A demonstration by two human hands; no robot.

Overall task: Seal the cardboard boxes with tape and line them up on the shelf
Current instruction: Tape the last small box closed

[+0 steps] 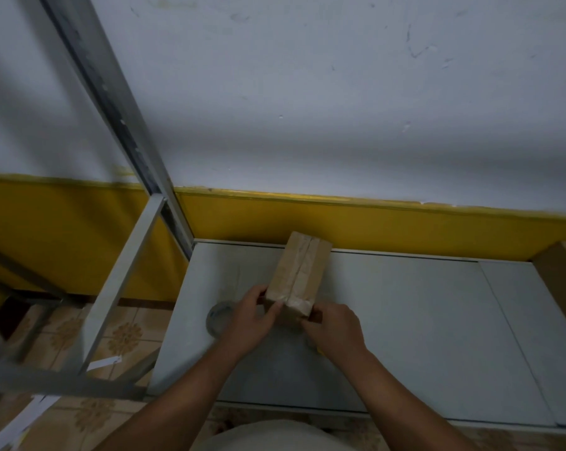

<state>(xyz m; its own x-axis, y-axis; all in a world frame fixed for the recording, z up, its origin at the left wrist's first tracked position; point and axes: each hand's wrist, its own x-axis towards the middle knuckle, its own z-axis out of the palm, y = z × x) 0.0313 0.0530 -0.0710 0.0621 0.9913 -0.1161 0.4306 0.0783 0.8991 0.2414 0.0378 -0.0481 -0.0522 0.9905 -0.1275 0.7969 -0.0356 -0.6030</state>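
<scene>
Box: the cardboard box [299, 271] lies on the grey shelf [405, 304], lengthwise away from the person, with tape along its top seam.
Left hand: the left hand [252, 315] grips the box's near left corner, fingers curled round it.
Right hand: the right hand [335, 323] grips the near right corner.
Edges: the box's far end sits near the shelf's back edge; the metal upright [118, 125] stands at the back left corner.
Open room: bare board runs right of the box to a second box [561, 281].
Hidden: the tape roll [218, 320] is half covered by the left hand; the second box is cut off at the right; a yellowish bit under the right hand is too blurred to name.
</scene>
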